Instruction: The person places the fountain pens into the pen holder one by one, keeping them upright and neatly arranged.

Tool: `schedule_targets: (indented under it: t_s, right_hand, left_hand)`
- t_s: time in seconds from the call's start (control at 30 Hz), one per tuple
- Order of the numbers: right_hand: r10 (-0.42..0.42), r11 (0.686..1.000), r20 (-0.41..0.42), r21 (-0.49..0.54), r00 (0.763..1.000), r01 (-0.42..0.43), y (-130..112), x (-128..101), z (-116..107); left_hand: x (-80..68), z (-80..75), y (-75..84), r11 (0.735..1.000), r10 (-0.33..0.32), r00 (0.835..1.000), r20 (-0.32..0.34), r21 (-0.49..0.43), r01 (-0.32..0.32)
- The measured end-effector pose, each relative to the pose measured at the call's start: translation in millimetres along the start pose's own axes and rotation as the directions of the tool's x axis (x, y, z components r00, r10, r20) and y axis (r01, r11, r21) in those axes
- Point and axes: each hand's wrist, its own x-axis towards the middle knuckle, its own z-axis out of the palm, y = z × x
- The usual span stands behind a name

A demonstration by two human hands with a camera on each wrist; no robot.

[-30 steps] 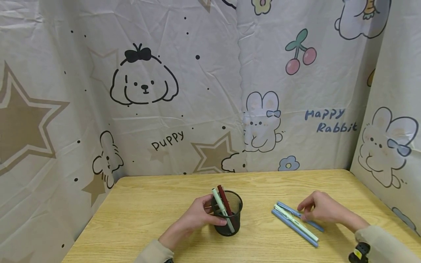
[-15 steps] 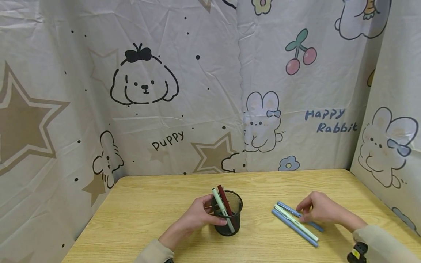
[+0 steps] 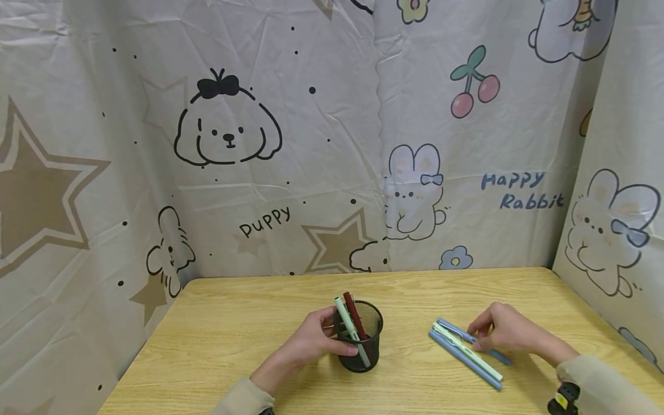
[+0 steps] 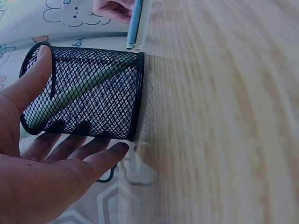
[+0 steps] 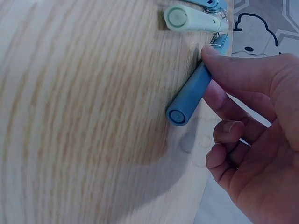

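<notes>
Left hand (image 3: 313, 337) wrapped partway around a black, cylindrical wire-mesh cup (image 3: 372, 349), which stands upright on the light wood-grain table (image 3: 233, 323); a pale green pen (image 3: 344, 317) and a dark red pen (image 3: 355, 316) lean inside. Right hand (image 3: 510, 331), well apart from the cup, pinches a slender blue pen (image 5: 189, 95) between thumb and finger. Beside it lie a mint-green pen (image 3: 480, 362) and a second blue pen (image 3: 464, 359).
</notes>
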Motion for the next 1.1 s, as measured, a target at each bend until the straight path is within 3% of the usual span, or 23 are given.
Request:
schedule_targets:
  t_s: [0.53,1.1]
  right_hand:
    - [0.009,0.999,0.020,0.037,1.000,-0.010,2.1,0.3,0.5]
    - [-0.010,1.000,0.003,-0.020,1.000,0.010,-1.6,1.0,1.3]
  left_hand:
    - [-0.3,-0.3,0.2,1.000,-0.005,1.000,0.002,0.001,0.005]
    - [-0.2,-0.9,-0.6,1.000,-0.002,1.000,0.009,-0.016,0.002]
